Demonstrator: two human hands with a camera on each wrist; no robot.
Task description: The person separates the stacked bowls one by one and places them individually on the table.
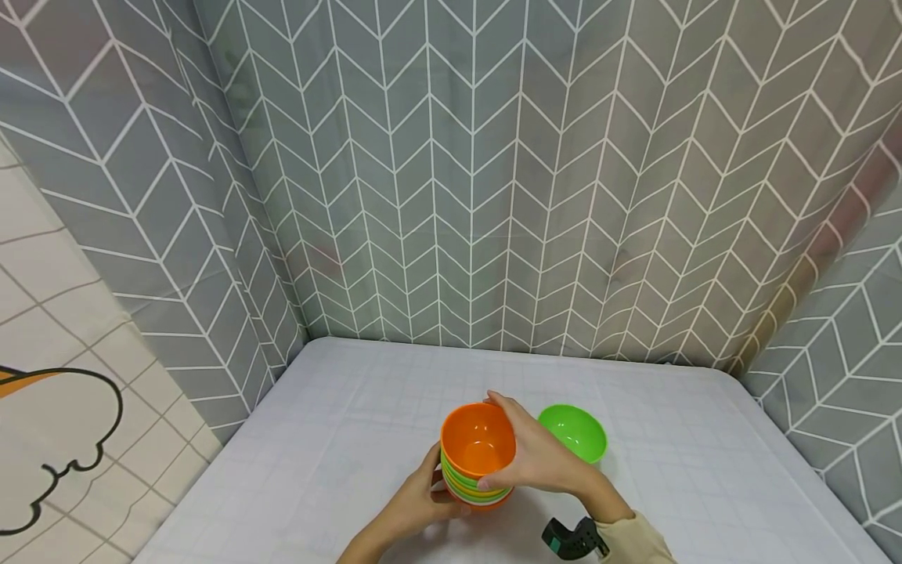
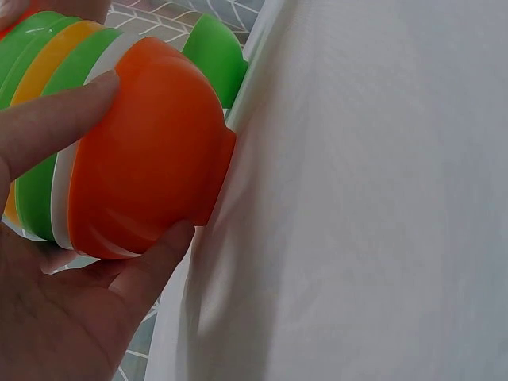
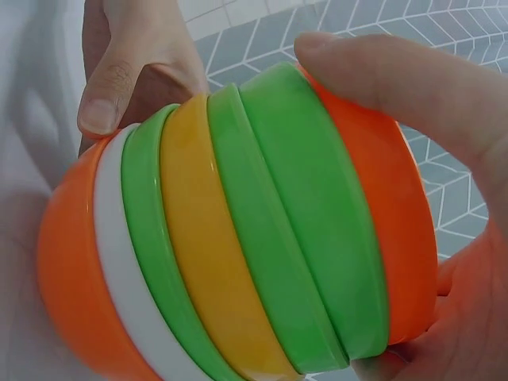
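Observation:
A stack of nested bowls (image 3: 270,230) stands on the table between both hands. An orange bowl (image 1: 475,439) tops it, with green, yellow and white bowls below. At the base is another orange bowl (image 2: 155,151), its foot right at the tablecloth. My left hand (image 1: 421,499) holds the lower stack from the left, thumb and fingers around the sides. From the right, my right hand (image 1: 543,456) grips the top orange bowl, thumb at the near side and fingers over the far rim. A single green bowl (image 1: 574,433) sits upright just beyond the right hand.
A white cloth covers the table (image 1: 338,423). Grey patterned curtains (image 1: 458,196) hang behind it and at both sides. A black device on a strap (image 1: 572,539) sits at the right wrist.

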